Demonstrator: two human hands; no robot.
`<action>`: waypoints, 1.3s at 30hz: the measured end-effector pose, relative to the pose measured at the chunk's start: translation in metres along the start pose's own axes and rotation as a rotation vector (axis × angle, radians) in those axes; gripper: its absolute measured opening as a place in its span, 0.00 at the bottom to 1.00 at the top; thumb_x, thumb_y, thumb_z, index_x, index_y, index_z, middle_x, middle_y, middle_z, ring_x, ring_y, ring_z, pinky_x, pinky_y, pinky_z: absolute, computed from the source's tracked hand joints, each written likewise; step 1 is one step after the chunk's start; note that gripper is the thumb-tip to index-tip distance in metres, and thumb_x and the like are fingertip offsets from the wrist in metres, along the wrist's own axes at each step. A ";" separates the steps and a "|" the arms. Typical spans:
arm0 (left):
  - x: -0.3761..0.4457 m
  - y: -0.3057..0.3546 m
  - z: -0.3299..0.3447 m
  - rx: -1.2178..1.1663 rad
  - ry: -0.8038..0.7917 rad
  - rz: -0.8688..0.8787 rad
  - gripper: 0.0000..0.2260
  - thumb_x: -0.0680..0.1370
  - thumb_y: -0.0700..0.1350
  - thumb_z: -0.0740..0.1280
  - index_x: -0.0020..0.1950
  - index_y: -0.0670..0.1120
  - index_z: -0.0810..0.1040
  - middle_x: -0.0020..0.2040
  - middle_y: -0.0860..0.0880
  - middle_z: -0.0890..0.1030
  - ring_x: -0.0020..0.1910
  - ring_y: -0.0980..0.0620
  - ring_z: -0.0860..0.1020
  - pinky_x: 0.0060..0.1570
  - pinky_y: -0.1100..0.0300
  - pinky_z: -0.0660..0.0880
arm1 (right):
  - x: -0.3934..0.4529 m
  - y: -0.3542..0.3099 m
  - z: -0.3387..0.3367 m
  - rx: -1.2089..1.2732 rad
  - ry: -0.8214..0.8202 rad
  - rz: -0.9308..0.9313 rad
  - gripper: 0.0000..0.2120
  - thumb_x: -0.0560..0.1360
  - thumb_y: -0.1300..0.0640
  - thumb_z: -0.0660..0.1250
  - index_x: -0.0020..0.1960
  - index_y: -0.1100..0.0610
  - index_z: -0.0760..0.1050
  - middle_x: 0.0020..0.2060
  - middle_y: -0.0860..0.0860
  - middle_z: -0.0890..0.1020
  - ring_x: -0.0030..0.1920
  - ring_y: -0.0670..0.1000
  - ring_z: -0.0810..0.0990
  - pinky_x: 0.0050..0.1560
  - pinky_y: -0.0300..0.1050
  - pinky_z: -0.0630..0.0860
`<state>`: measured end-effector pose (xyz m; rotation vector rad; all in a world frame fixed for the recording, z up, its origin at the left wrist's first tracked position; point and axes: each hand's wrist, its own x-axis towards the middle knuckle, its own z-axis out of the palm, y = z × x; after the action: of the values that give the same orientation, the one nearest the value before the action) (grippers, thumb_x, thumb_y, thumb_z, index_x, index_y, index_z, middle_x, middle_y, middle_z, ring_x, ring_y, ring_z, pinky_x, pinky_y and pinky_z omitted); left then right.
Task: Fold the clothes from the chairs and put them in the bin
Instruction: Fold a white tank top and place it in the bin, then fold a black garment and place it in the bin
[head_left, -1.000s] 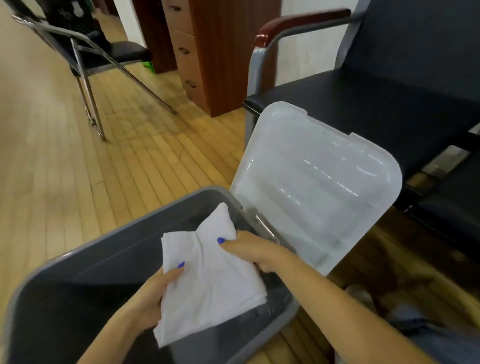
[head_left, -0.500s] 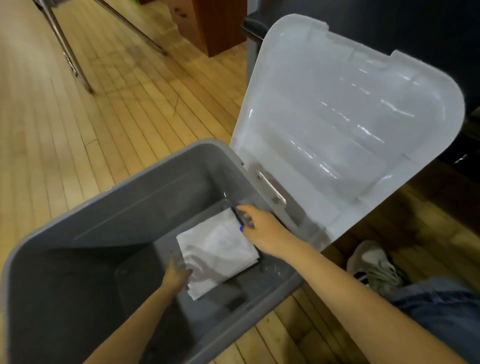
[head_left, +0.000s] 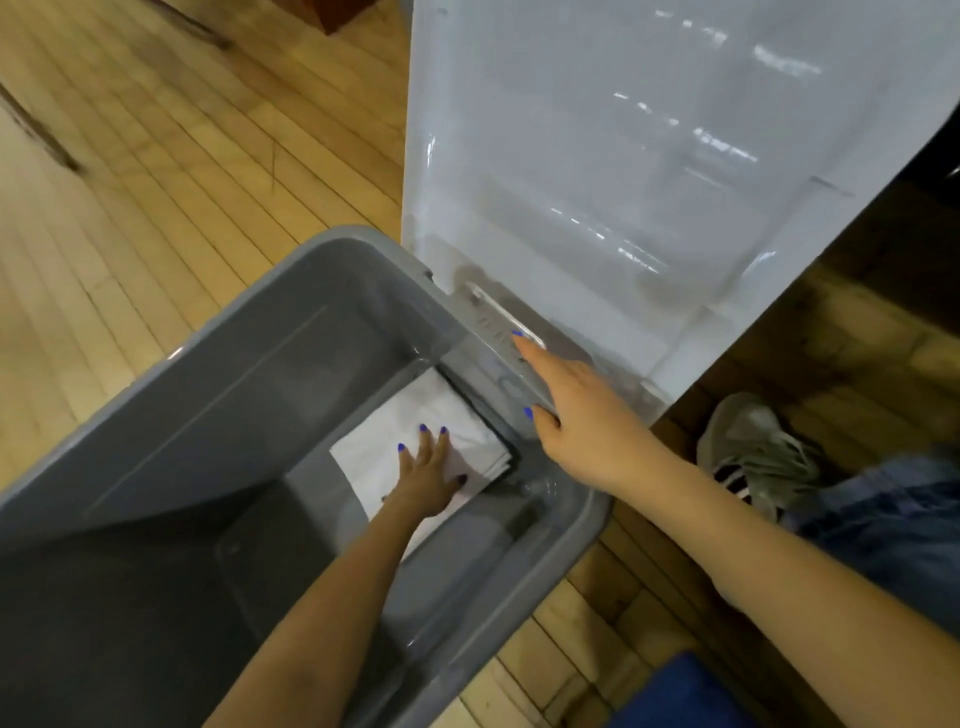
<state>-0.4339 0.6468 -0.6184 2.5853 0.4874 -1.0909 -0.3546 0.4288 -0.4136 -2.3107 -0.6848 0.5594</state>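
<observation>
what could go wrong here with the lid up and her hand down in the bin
1. The translucent lid stands upright right above the right hand at the bin's rim; if it tips forward it may hit both arms.
2. The left hand presses flat on the folded white garment at the bottom; pulling out carelessly could drag the fold loose.

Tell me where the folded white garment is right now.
The folded white garment lies on the floor of the grey bin, in the corner nearest the open lid, with the left hand resting flat on it.
</observation>
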 end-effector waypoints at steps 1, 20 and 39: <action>0.003 -0.002 -0.001 -0.037 -0.004 -0.020 0.35 0.82 0.56 0.55 0.78 0.48 0.35 0.77 0.43 0.33 0.76 0.36 0.37 0.74 0.39 0.42 | -0.001 -0.001 -0.001 0.030 -0.002 0.006 0.34 0.80 0.59 0.60 0.78 0.47 0.45 0.68 0.56 0.69 0.64 0.55 0.70 0.63 0.48 0.71; -0.025 0.017 -0.053 -0.123 0.004 -0.132 0.39 0.81 0.54 0.60 0.78 0.43 0.36 0.79 0.43 0.42 0.78 0.41 0.46 0.74 0.44 0.51 | -0.006 -0.010 -0.003 -0.179 -0.025 -0.005 0.29 0.79 0.60 0.60 0.77 0.53 0.54 0.70 0.55 0.68 0.64 0.59 0.69 0.60 0.51 0.68; -0.360 0.399 -0.239 -0.385 0.605 1.209 0.07 0.78 0.44 0.66 0.53 0.56 0.76 0.44 0.58 0.79 0.42 0.63 0.78 0.40 0.71 0.73 | -0.264 -0.002 -0.360 0.330 0.193 0.292 0.14 0.80 0.48 0.60 0.64 0.49 0.73 0.52 0.51 0.83 0.52 0.51 0.83 0.55 0.48 0.80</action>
<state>-0.3539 0.3119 -0.1416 2.1392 -0.6533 0.1792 -0.3619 0.1031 -0.1084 -2.1247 -0.1477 0.5254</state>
